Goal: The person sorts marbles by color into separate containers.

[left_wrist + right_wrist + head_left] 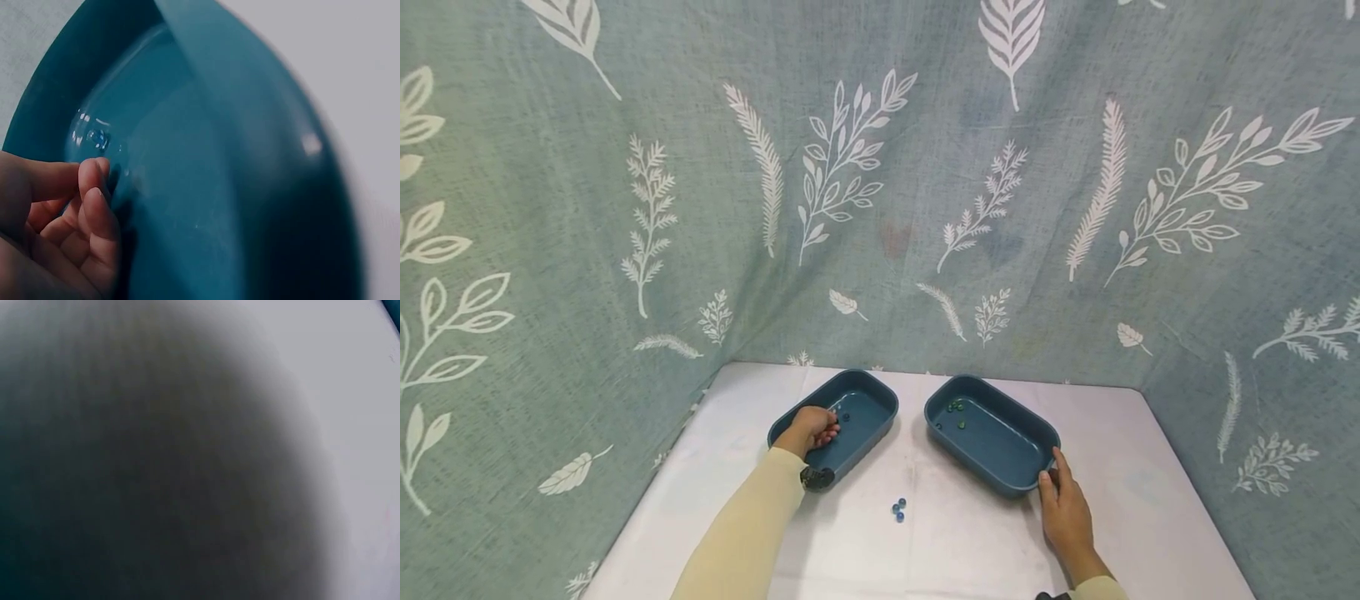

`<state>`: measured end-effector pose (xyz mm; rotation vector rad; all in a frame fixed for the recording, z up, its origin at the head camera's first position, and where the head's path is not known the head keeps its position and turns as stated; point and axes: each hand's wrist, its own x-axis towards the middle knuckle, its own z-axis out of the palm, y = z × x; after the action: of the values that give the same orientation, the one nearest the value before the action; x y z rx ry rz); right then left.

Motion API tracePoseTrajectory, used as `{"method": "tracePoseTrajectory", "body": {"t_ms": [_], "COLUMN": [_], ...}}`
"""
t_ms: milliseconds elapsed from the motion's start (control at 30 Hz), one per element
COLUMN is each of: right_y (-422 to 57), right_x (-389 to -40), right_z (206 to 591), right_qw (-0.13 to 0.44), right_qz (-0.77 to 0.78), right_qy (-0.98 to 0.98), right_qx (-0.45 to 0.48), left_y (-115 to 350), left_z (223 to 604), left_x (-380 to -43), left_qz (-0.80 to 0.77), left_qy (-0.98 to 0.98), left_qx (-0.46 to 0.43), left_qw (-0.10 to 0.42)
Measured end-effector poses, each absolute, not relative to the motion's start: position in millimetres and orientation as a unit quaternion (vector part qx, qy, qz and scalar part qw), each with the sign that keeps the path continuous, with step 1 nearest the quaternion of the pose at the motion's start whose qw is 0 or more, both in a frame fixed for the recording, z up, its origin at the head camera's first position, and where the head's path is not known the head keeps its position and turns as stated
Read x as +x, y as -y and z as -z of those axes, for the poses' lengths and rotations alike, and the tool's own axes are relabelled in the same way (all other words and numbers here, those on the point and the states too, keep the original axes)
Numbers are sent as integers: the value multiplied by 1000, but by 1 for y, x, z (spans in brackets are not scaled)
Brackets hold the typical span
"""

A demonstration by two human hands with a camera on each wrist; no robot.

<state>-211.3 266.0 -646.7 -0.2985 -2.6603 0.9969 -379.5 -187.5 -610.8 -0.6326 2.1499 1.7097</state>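
Observation:
My left hand (815, 427) is inside the left blue tray (868, 408), fingers bent and thumb tip against the index fingertip. I cannot tell whether a marble is between those fingertips. Just past them, a clear bluish marble (98, 137) lies on the tray floor in the left wrist view; from the head a dark marble (846, 417) shows there. At the near right corner of the right blue tray (1000, 442), my right hand (1066, 512) grips the rim with thumb and fingers. Several green marbles (961, 425) lie at that tray's far left end.
Three blue marbles (900, 517) sit close together on the white tablecloth (970, 542), in front of the gap between the trays. Leaf-patterned green cloth (895, 292) hangs around the back and sides. A dark blur fills most of the right wrist view.

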Motion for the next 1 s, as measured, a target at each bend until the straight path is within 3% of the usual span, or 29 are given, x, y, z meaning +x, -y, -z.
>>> {"method": "tracePoseTrajectory", "body": {"t_ms": [333, 667, 1000], "right_y": [-269, -269, -266], "right_x": [-213, -212, -212], "right_z": [646, 649, 649], "right_qw": [142, 143, 139], "right_qz": [-350, -342, -344], "right_qy": [921, 923, 922], "right_qx": [-97, -98, -107], "left_y": [191, 176, 157], "left_z": [588, 539, 534], "left_x": [-372, -324, -290], "left_qz": [-605, -638, -644], "left_qy": [-770, -754, -751], "left_qx": [-162, -94, -52], "left_qw": [124, 122, 137]}}
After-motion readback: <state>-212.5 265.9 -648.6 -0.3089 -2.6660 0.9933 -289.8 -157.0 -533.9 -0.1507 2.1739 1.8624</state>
